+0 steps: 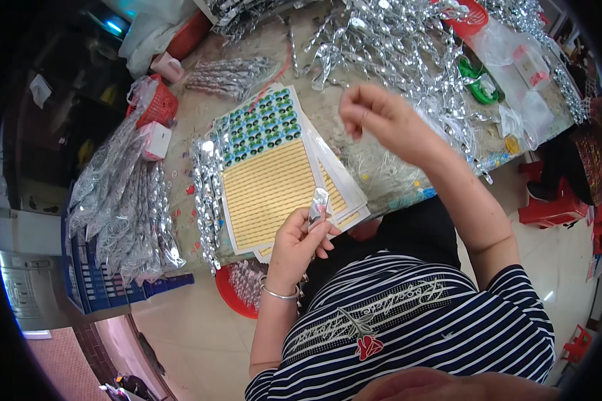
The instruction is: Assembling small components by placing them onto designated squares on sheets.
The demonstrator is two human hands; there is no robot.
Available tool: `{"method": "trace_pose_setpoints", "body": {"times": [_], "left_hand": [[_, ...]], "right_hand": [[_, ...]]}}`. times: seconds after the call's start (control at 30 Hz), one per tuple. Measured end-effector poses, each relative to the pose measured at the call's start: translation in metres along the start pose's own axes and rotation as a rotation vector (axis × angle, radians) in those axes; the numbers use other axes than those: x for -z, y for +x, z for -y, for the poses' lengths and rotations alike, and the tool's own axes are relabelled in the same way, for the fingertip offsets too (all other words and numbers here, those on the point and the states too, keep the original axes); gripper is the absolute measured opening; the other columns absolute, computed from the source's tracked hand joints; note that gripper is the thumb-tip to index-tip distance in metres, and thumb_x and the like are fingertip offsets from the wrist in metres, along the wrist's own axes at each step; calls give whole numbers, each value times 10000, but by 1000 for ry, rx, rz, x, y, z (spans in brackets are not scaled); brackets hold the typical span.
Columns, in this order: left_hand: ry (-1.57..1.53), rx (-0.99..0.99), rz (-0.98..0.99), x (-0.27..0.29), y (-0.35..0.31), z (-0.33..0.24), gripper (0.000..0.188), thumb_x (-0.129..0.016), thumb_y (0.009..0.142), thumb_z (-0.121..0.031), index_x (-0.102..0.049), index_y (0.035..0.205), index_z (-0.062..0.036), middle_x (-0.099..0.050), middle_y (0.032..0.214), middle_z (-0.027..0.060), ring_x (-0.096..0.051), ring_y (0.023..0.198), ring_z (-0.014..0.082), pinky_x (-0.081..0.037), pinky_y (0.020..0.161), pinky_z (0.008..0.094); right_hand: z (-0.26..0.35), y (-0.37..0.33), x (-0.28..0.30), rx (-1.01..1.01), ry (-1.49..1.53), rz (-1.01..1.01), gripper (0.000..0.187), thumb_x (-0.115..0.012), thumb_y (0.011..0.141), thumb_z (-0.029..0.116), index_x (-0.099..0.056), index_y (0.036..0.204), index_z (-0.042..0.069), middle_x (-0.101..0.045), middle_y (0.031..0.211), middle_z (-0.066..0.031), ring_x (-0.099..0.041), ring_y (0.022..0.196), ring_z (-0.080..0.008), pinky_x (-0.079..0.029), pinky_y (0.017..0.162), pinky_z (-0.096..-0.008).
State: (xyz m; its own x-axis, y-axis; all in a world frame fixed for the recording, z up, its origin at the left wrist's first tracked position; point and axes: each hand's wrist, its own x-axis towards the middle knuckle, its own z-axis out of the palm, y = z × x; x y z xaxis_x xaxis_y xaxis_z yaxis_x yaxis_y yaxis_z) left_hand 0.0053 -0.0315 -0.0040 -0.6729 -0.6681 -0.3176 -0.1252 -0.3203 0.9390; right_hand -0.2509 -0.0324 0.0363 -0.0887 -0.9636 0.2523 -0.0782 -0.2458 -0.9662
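The left hand [297, 244] has its thumb and fingers closed on a small, narrow piece of shiny silver foil [319, 200], which rises past the fingertips on the side away from the body and has a pinkish patch near the grip. The right hand [388, 123] is raised well apart from that piece, beyond it and to its right, with the fingers curled in; they are blurred, and I cannot tell whether anything is between them

Just left of the foil piece and beyond the left fingertips lies a stack of white-edged paper sheets [264, 200], the top one printed with yellow banding nearer the fingers and green-and-blue round shapes farther off. Left of the stack, well apart from the left fingers, run twisted silver foil strands [207, 200] on the worn, stained grey-brown table [396, 180]. Beyond the right fingers spreads a large heap of crinkled silver foil spirals [388, 40], and to their right sits a small green plastic basket [471, 72]. Below the left fingers, past the table's edge and beside the wrist, a round red plastic tub [227, 294] holds more silvery pieces
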Motion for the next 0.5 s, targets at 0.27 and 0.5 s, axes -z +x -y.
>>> {"method": "trace_pose_setpoints", "body": {"times": [0.27,0.5], "left_hand": [[-8,-83,-198,-12,4,-16,203,-627,884,-120,-621,1062,-22,-644,767,25,-449,496,6,-332,417,142],[-90,-130,-262,-9,-4,-11,143,-671,863,-139,-668,962,-36,-661,744,13,-432,483,1,-317,414,142]], "right_hand": [[-17,-46,-65,-149,56,132,170,-577,920,108,-468,1025,31,-605,750,-9,-506,648,-46,-375,554,-192],[-7,-51,-69,-352,29,170,216,-566,916,129,-432,1033,6,-637,777,-63,-591,748,-106,-453,683,-248]]}}
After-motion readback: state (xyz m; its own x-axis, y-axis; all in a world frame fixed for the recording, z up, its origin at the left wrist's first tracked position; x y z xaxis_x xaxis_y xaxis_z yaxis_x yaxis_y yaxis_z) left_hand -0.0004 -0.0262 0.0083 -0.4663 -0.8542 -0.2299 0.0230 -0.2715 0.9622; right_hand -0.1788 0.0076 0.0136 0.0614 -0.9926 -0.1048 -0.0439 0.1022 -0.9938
